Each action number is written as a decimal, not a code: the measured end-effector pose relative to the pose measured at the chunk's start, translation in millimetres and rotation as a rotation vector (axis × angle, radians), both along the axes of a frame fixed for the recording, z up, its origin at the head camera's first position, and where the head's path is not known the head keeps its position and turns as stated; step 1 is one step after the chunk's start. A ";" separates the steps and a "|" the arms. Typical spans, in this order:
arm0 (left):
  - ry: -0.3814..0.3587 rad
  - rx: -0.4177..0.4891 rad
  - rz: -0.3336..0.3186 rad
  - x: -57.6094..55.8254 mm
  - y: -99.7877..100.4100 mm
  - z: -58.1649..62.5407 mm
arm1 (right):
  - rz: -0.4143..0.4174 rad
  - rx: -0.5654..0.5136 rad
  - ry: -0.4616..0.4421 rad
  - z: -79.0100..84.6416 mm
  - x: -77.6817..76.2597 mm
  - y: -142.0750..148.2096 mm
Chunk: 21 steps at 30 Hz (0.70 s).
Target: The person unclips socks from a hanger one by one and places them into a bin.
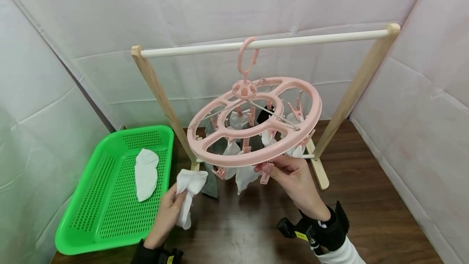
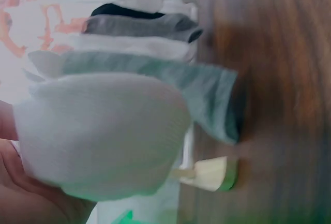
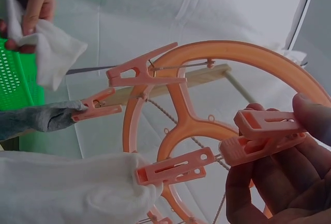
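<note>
White sock (image 1: 191, 181), pink hanger (image 1: 253, 157) (clips (image 1: 266, 177) pink too), green basket (image 1: 121, 203), brown wood-grained table (image 1: 238, 231)

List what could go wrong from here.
1. The pink hanger hangs by a single hook on the white bar, so tugging the clothespin in the right hand might tilt or swing it.
2. A neighbouring clip gripping a hung sock sits close to that clothespin; a bump could loosen it.
3. The left hand holds the crumpled white sock, which may get clipped crookedly.
</note>
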<state>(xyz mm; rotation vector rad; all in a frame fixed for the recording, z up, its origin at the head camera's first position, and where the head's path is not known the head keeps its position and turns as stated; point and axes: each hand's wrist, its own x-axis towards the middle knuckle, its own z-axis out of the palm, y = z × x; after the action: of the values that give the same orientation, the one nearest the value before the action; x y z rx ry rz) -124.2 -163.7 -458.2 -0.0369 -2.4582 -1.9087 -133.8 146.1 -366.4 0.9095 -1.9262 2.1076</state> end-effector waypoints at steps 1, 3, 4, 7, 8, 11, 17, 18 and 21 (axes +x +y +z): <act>-0.001 0.009 0.007 -0.2 -3.4 3.1 | -0.002 -0.004 -0.006 -0.2 0.1 0.5; -0.004 0.026 0.020 -0.3 -10.5 9.9 | -0.004 -0.012 -0.016 -0.9 0.1 1.2; -0.003 0.032 0.027 -0.1 -14.2 13.2 | -0.002 -0.017 -0.012 -1.4 0.1 1.3; 0.016 0.036 0.036 -0.2 -24.1 21.6 | 0.002 -0.027 0.002 -2.8 -0.2 1.8; 0.027 0.034 0.037 -0.5 -26.9 23.5 | 0.005 -0.031 0.007 -3.4 -0.3 1.9; 0.061 0.013 0.043 -1.7 -33.0 28.0 | 0.018 -0.039 0.016 -4.7 -0.6 2.9; 0.101 -0.027 0.058 -5.1 -39.3 32.6 | 0.037 -0.045 -0.004 -7.7 -0.9 5.9; 0.103 -0.035 0.060 -5.5 -40.1 32.9 | 0.037 -0.043 -0.005 -8.0 -0.9 6.3; 0.094 -0.054 0.056 -5.8 -42.9 33.4 | 0.037 -0.045 -0.008 -8.0 -0.9 6.9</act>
<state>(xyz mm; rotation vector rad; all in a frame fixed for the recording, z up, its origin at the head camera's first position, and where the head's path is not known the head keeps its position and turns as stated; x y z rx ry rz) -130.0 -206.7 -424.7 -0.0568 -2.4223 -1.7764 -134.7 153.0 -374.4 0.9364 -1.8720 2.1695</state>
